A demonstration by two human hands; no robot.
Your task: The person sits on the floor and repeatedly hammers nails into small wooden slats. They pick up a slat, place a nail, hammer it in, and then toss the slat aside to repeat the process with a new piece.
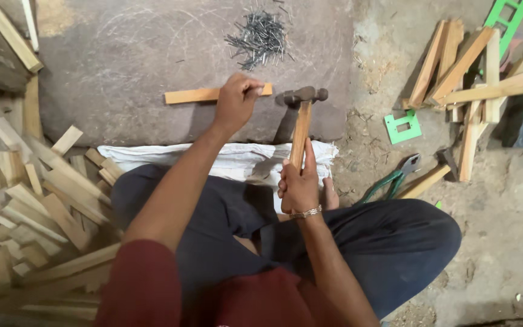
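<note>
The left hand (235, 102) has its fingers pinched at the right end of a wooden strip (198, 95), perhaps steadying a nail too small to make out. Just right of them, the right hand (299, 184) grips the wooden handle of a hammer (301, 115), head raised beside the strip. Beyond the fingers lies a nail pile (260, 37) on the grey slab (122, 60). Green pliers (394, 178) lie farther right.

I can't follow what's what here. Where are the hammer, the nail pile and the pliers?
hammer (301, 95): head view, on its metal head.
nail pile (260, 37): head view, heap's middle.
pliers (394, 180): head view, green handles.
</note>
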